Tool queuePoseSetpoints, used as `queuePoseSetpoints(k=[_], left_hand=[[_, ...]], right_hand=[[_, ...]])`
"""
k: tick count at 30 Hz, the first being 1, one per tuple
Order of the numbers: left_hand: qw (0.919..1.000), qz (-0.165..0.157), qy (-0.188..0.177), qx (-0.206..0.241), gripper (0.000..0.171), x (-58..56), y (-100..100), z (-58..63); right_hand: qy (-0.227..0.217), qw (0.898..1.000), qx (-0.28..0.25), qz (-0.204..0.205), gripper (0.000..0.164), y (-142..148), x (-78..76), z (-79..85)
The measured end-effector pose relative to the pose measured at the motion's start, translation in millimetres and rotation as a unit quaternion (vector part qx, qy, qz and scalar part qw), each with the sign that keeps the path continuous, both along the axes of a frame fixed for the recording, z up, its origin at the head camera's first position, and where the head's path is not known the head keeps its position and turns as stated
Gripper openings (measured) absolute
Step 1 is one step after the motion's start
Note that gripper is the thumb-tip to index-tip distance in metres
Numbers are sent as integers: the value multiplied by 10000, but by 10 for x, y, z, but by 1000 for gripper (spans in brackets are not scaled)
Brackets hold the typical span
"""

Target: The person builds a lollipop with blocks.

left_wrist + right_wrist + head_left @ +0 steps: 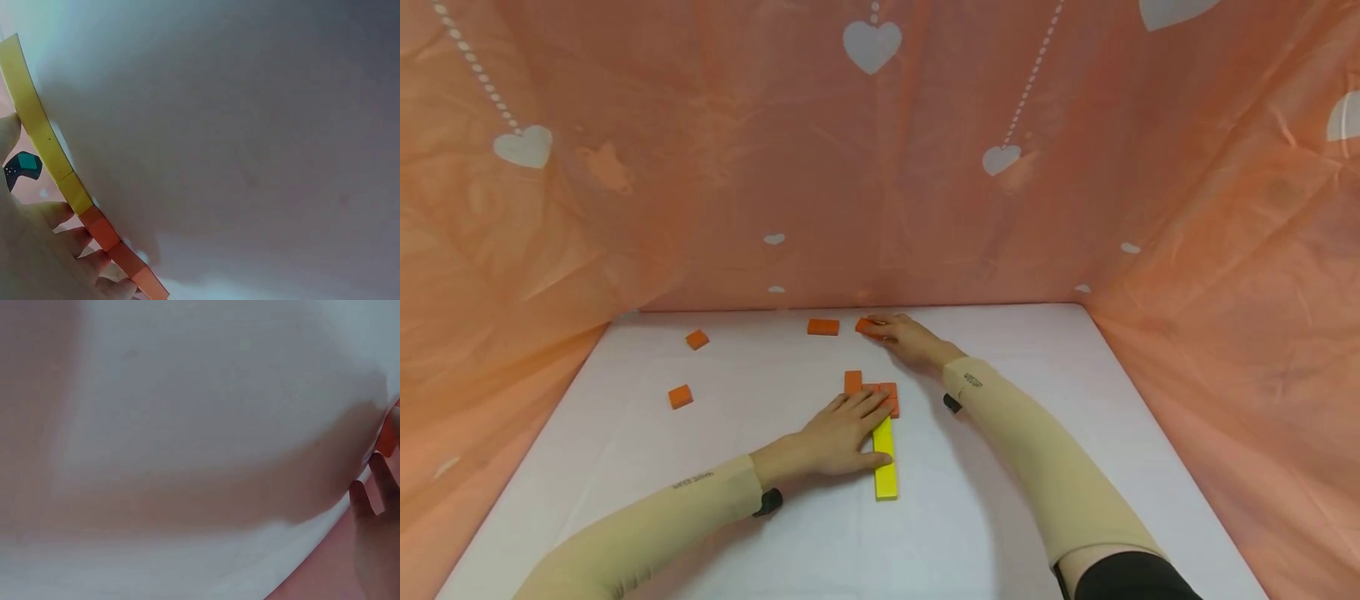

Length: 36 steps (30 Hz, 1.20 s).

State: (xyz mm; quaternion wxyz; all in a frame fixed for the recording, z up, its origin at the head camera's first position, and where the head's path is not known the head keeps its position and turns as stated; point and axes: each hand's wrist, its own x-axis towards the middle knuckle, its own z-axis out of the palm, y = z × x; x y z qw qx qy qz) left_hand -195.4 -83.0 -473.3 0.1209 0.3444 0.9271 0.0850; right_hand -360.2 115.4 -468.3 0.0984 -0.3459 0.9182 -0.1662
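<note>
My left hand point(842, 436) lies with spread fingers over a row of blocks. Its thumb touches a long yellow block point(886, 483), and the other fingertips reach the orange blocks point(889, 390) at the row's far end. In the left wrist view the yellow blocks point(36, 128) meet the orange blocks point(128, 259) end to end, with fingertips along their side. At the back of the table, my right hand point(913, 340) pinches an orange block point(867, 327), its fingers partly covering it. Only a corner of that orange block point(388, 439) shows in the right wrist view.
Another orange block point(823, 327) lies left of the right hand. Two small orange blocks, one farther back point(697, 339) and one nearer point(681, 396), lie on the left side. The white table point(955, 533) is enclosed by an orange curtain point(880, 183) with hearts.
</note>
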Motion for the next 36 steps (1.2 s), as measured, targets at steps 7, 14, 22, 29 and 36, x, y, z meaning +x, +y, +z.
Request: queuePoseSetpoints(k=[7, 14, 22, 29, 36], left_hand=[[10000, -29, 17, 36, 89, -14, 9, 3], [10000, -54, 41, 7, 88, -29, 11, 12], [9999, -66, 120, -16, 89, -48, -3, 18], [9999, -78, 54, 60, 90, -40, 3, 8], [9999, -62, -14, 153, 89, -17, 18, 32]], right_hand=[[131, 9993, -324, -138, 44, 40, 24, -15], [6, 9989, -448, 143, 40, 83, 56, 10], [-170, 9982, -535, 200, 42, 124, 122, 91], [-147, 9968, -760, -174, 45, 245, 291, 72], [-175, 9925, -1112, -481, 48, 432, 564, 92]])
